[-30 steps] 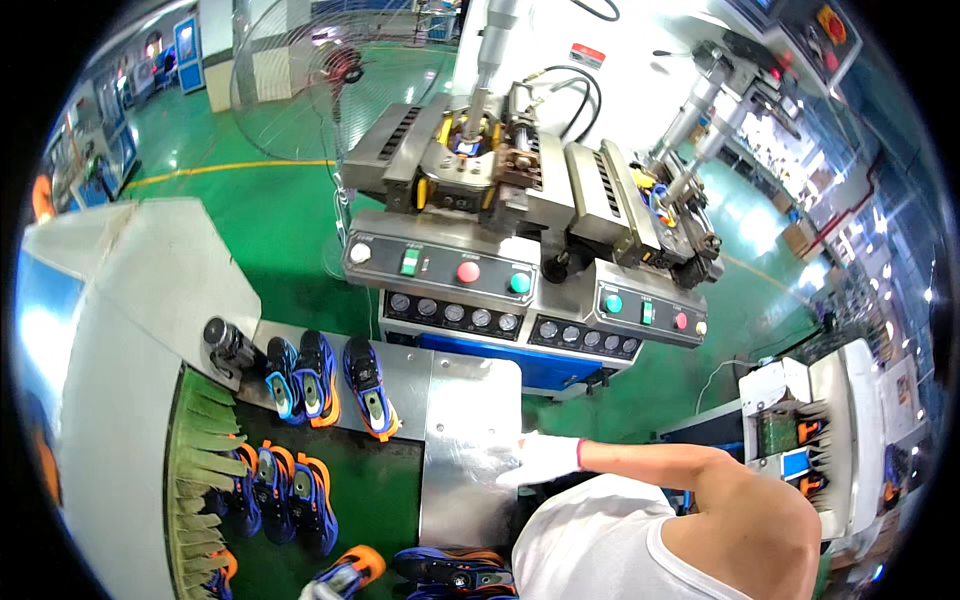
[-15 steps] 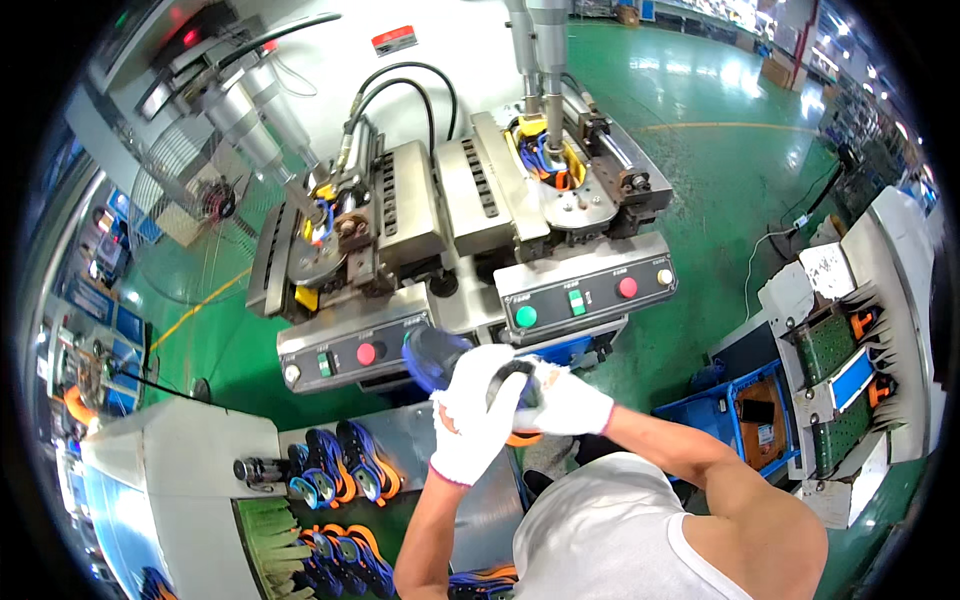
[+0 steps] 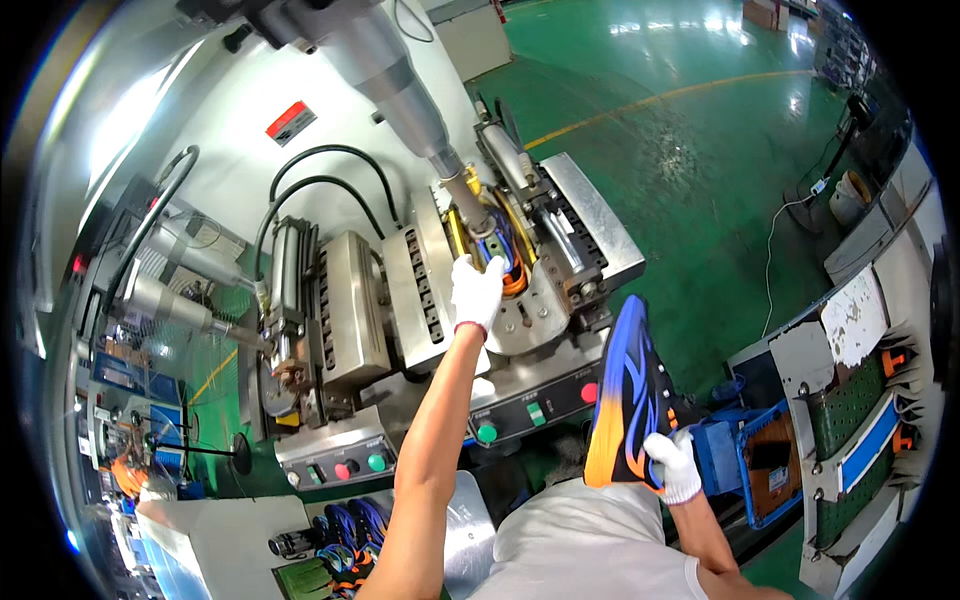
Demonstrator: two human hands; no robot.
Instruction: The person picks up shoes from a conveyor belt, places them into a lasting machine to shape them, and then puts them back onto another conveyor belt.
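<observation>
One shoe [image 3: 632, 395], blue and black with an orange end, is grasped in my white-gloved right hand [image 3: 675, 468]; it stands up steeply from my fingers, orange end low beside them. My white-gloved left hand [image 3: 477, 292] is stretched forward, fingertips right at a second shoe [image 3: 514, 274] seated in the press [image 3: 527, 325]; I cannot tell whether those fingers grip it or only touch. Just beyond them a metal shaft [image 3: 464, 196] reaches down over that shoe. Left of them curve black hoses [image 3: 330, 185]. Nearer me than my left fingers runs a control panel [image 3: 535, 410]; right of my right fingers sits a blue crate [image 3: 748, 505].
</observation>
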